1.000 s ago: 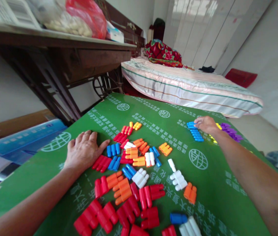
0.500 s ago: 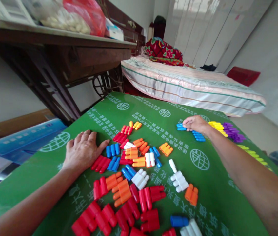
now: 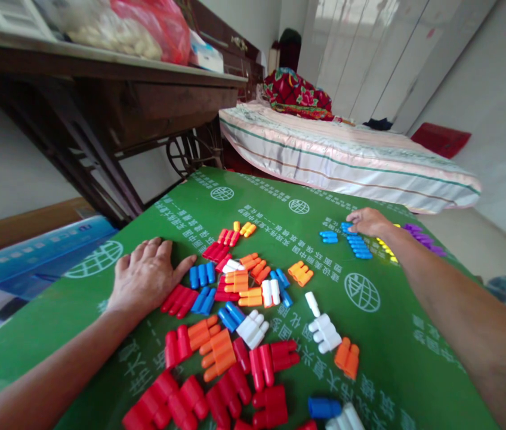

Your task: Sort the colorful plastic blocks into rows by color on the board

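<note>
My left hand (image 3: 143, 275) lies flat on the green table (image 3: 275, 221), fingers stretched out, holding nothing. Beside its thumb are blue bullet-shaped plastic blocks (image 3: 201, 275) and red blocks (image 3: 180, 300). Across the table, my right hand (image 3: 372, 222) pinches a blue block (image 3: 346, 228) at the far end of a column of blue blocks (image 3: 359, 246); its fingertips partly cover that piece. Just left of the column, a separate blue block (image 3: 328, 236) rests on the table. Yellow blocks (image 3: 386, 249) and purple blocks (image 3: 423, 239) lie in rows past my right wrist, partly hidden by the forearm.
Loose red, orange, white and blue blocks spread over the near middle, including a white block (image 3: 324, 332) and an orange block (image 3: 346, 357). A wooden sewing table (image 3: 145, 98) stands at the left. Behind the green table is a bed (image 3: 346, 149).
My right hand has let go of the separate blue block, leaving it on the table, and moved right to the blue column's far end. My left hand stays in place.
</note>
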Demonstrator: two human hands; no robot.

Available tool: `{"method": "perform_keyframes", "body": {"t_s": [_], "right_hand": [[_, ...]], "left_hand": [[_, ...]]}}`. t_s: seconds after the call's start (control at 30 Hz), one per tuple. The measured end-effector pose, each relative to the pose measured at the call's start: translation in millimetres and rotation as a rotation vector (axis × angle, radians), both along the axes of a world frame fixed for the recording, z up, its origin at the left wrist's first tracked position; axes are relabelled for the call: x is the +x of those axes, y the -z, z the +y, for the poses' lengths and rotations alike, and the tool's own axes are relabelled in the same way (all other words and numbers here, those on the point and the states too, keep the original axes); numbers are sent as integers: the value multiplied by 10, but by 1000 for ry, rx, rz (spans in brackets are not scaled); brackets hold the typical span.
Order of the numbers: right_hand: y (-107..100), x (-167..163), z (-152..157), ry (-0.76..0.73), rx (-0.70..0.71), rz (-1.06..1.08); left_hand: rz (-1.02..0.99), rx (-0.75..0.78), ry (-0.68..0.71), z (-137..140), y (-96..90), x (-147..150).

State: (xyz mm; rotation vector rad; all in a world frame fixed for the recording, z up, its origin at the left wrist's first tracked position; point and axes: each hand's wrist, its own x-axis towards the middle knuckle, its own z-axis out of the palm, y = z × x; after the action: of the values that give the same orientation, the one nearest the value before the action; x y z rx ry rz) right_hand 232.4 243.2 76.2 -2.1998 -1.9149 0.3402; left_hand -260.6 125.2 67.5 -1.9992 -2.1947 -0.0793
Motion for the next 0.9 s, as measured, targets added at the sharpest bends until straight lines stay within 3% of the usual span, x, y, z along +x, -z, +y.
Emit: {"method": "perform_keyframes", "body": {"t_s": [0.27,0.63,0.77,0.9], "right_hand": [[130,-38,140,-35,-51,-65],[61,-69,100,-4,20,-5],[-71,-63,-94,-20,45,80],[-116,-75,-569,-95,12,242]], "left_hand": [[17,19,4,14,46,-29],[28,19,2,36,74,-47],[21,24,6,26,63,-35],[-6,29,12,21,53,-34]]}}
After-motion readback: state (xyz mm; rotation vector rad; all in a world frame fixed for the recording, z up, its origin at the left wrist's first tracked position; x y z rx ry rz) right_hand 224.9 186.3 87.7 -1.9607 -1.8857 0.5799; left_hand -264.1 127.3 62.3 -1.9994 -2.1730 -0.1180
